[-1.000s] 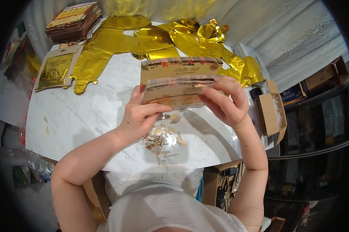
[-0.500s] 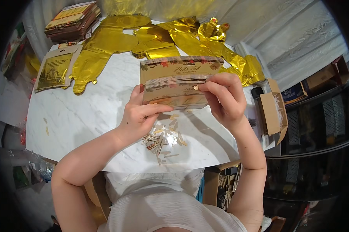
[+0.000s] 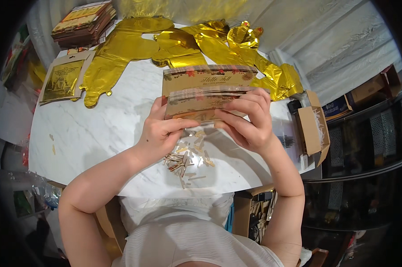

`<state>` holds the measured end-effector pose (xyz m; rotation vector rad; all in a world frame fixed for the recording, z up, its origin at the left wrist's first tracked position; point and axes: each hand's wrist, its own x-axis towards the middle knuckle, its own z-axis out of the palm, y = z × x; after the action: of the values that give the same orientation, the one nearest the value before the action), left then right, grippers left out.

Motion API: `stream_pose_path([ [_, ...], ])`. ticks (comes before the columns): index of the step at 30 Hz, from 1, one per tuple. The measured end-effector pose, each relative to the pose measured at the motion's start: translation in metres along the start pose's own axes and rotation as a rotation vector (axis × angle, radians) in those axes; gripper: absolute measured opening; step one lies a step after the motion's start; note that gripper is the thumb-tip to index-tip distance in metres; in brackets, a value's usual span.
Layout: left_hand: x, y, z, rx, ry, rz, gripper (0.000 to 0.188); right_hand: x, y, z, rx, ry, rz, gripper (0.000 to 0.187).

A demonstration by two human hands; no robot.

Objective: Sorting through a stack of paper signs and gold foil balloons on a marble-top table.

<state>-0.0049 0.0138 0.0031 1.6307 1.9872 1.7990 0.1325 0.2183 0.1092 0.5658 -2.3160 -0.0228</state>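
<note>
Tan rectangular printed-card bundle [image 3: 189, 107] between left hand [image 3: 157, 135] and right hand [image 3: 250, 118], over white marbled worktop [image 3: 76, 138] | small thin tan strips [image 3: 177, 162] on worktop, before bundle | flattened gold foil balloons [image 3: 125, 46] behind | flat gold-and-tan packet [image 3: 63, 81] rear left; brown rectangular card stack [image 3: 84, 26] behind it | open brown cardboard box [image 3: 311, 129] right

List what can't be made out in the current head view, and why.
All in the head view:
Left hand: several fingertips, hidden behind the cards.
Cards: far side, facing away from the camera.
Right hand: whether it pinches a scrap, covered by its own fingers.
Scraps: too small and overlapping to count.
Lower right box: partly behind the right arm.
</note>
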Motion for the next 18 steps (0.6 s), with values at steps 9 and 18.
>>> stream_pose_path([
  [9,0.002,-0.003,0.000,-0.005,-0.018,0.026,0.049,0.002,0.013,-0.012,-0.020,0.088,0.019,0.037],
  [18,0.002,-0.003,-0.001,0.019,-0.024,0.026,0.049,0.012,0.018,-0.017,-0.115,0.010,-0.050,0.034],
])
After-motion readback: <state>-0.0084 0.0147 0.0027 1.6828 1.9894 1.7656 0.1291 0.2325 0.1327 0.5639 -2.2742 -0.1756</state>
